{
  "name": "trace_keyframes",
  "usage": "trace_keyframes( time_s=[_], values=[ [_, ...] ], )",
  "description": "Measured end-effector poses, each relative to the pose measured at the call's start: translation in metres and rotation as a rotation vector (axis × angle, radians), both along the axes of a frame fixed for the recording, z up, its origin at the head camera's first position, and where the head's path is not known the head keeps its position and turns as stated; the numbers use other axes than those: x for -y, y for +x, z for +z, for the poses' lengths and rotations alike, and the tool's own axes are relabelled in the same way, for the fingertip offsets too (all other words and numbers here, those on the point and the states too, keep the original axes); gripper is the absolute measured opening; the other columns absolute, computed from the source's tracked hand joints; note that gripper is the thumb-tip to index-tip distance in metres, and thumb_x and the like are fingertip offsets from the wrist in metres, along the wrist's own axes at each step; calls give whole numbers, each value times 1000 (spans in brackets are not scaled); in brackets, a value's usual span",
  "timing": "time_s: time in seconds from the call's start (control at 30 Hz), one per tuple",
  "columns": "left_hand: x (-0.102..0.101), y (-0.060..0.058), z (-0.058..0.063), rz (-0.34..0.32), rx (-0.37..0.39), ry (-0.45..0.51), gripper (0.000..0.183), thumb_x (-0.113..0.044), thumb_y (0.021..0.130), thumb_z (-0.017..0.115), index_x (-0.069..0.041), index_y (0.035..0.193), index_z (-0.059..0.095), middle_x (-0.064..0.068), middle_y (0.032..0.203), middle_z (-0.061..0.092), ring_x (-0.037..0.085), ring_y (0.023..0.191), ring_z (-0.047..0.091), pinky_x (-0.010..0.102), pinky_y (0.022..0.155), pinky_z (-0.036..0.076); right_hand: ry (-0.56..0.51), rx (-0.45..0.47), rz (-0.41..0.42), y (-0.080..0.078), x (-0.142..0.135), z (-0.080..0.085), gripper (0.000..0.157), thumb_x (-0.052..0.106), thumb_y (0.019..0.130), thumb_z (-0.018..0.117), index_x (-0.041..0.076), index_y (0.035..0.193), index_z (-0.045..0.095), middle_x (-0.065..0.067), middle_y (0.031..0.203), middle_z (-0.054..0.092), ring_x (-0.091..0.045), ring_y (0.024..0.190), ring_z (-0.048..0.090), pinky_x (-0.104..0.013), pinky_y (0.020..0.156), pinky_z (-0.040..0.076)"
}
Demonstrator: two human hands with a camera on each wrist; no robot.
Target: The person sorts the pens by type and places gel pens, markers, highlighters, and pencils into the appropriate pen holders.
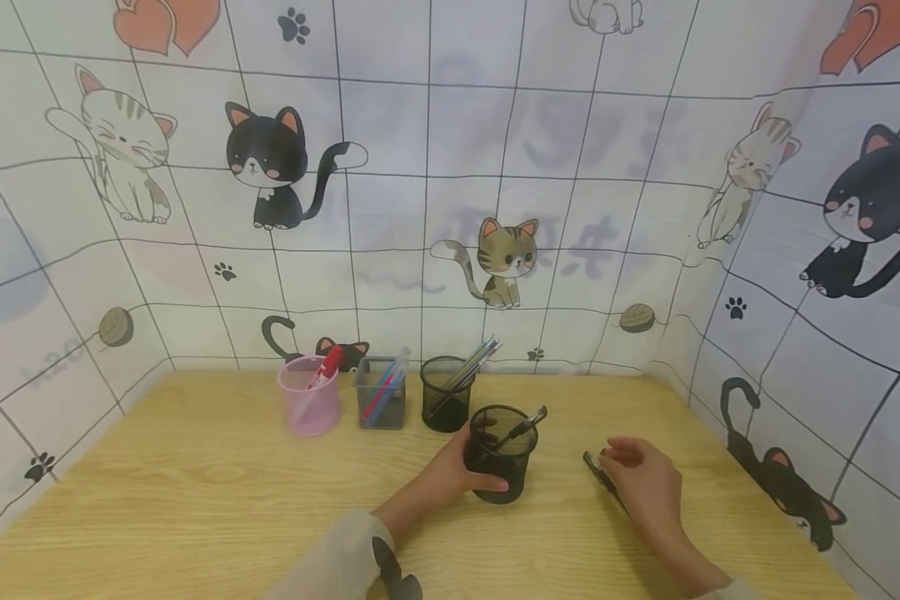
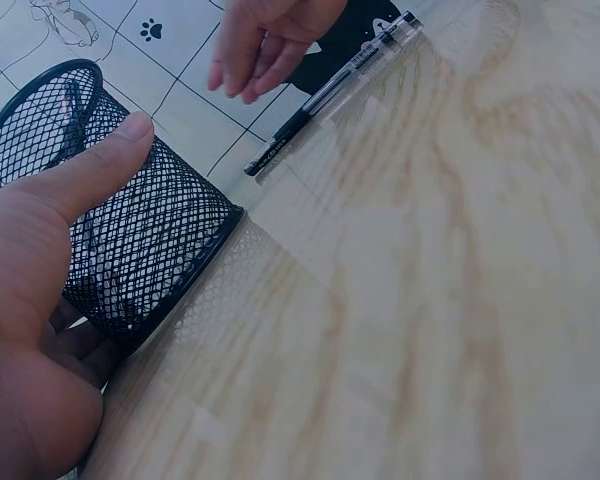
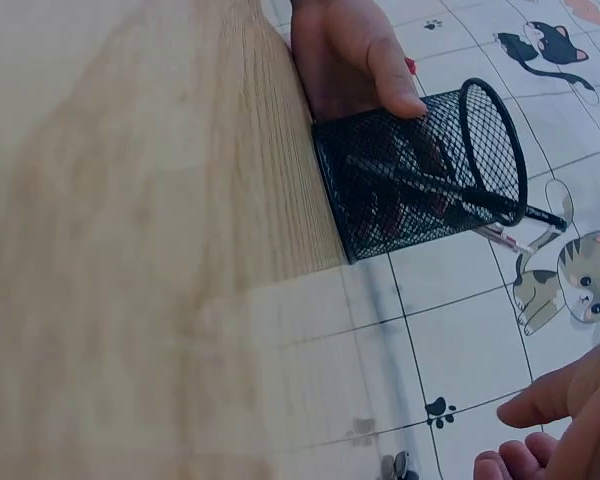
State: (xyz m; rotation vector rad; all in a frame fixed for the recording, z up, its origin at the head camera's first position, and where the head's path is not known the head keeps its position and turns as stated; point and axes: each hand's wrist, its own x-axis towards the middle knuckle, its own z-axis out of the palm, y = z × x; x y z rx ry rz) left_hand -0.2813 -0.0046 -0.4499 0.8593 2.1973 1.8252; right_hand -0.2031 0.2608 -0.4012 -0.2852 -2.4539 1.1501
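My left hand [image 1: 450,467] grips a round black mesh pen holder [image 1: 501,475] from its left side, thumb across the front. The holder stands upright on the table, and one black pen [image 1: 522,427] leans inside it, its end above the rim. Another black-and-clear pen [image 2: 330,95] lies on the tabletop to the right. Beside and above that pen is my right hand [image 1: 645,483]; in the left wrist view a gap shows between its fingertips and the pen. In the right wrist view, the right thumb [image 3: 540,400] stands apart from loosely bent fingers, with nothing seen between them.
Behind stand a pink cup [image 1: 311,408] with a red marker, a square grey mesh holder [image 1: 381,408] with colored pens, and a second round black mesh holder [image 1: 446,408] with several pencils. The wooden table [image 1: 232,500] meets cat-patterned walls at the back and sides.
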Motion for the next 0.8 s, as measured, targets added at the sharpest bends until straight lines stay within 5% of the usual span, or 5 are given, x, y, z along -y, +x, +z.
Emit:
trace_keyframes(
  time_s=[0.2,0.6,0.8],
  values=[
    [-1,0,-1,3,-12,-8,92,-20,71,86,-21,147,33,6,139,48,25,130,41,49,107,27,78,70,46,5,-10,-5,33,13,83,72,-3,112,65,-16,101,69,-32,93,65,-47,82,48],
    [0,0,0,-2,10,8,93,-17,72,85,-17,148,32,9,139,47,24,128,44,49,107,27,117,81,121,11,-12,-17,33,8,77,75,-3,108,67,-14,95,70,-26,84,68,-38,73,54],
    [1,1,0,0,11,7,92,-17,71,86,-18,147,33,10,139,48,25,128,44,50,107,27,126,117,119,10,-7,-21,34,12,75,78,-3,104,69,-9,87,71,-26,81,67,-44,75,52]
  ],
)
